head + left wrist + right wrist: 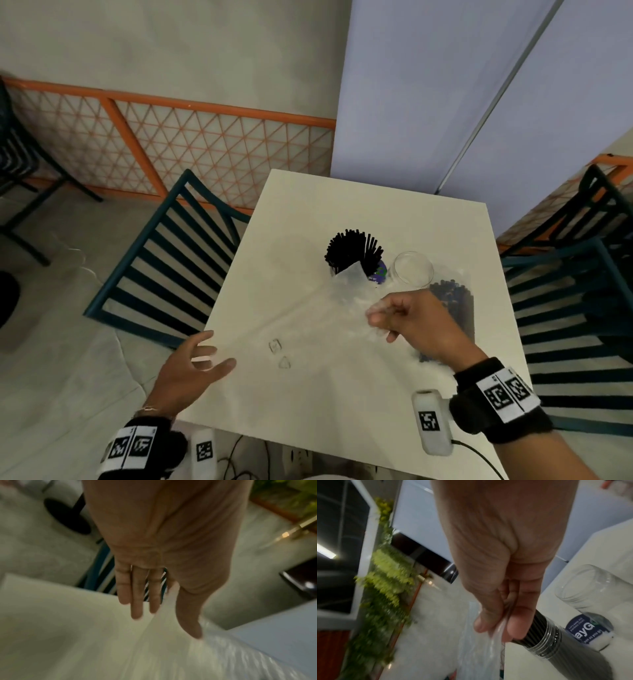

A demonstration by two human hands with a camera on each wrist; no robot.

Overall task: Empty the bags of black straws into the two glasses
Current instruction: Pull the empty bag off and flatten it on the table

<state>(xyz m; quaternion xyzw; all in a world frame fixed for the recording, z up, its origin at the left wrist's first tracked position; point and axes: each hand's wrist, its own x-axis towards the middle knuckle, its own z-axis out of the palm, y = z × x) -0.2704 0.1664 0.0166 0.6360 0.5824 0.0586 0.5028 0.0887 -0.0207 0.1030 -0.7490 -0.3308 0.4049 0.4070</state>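
From my remote seat I saw one glass [354, 265] standing near the far middle of the white table [342, 394], packed with black straws [352, 248] that fanned out above its rim. In the right wrist view its threaded neck [544, 638] showed clearly, with the straws rising out of it. Just to its right stood the second glass [412, 269], clear and holding nothing that I could see; between the two, at table level, lay a round dark-blue label with white lettering [589, 628]. An emptied clear plastic bag [308, 329] stretched across the table from the filled glass toward the near left edge. My right hand [416, 323] pinched the far part of this bag between thumb and fingers [513, 626], close beside the filled glass. My left hand [191, 370] hovered at the near left edge of the table, fingers [137, 599] straight and spread; the bag's edge ran up to it between thumb and fingers, but I could not tell whether it gripped the plastic. A second bag [452, 308], with straws inside, lay on the right side of the table, partly hidden behind the right hand. Dark slatted chairs [164, 260] stood on either side of the table.
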